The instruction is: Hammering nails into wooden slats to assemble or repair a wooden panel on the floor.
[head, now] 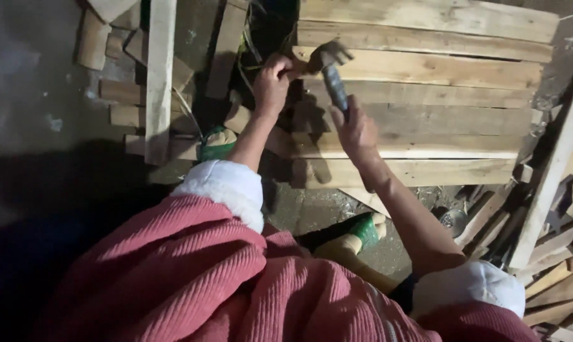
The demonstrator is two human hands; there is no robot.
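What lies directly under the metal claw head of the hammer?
Under the metal claw hammer lies the left end of pale wooden boards laid side by side. The left hand grips there, the right hand holds the handle. Whatever sits beneath the head is hidden.

A grey concrete floor (pixel 26 69) lies underfoot, dusty and dim at the left, where a deep shadow spreads across it. Short offcut blocks (pixel 118 92) are heaped at the upper left, with one long pale batten (pixel 159 76) laid over them. At the right, loose laths (pixel 552 253) lean and cross in a pile. Light falls from above, brightest at the middle.
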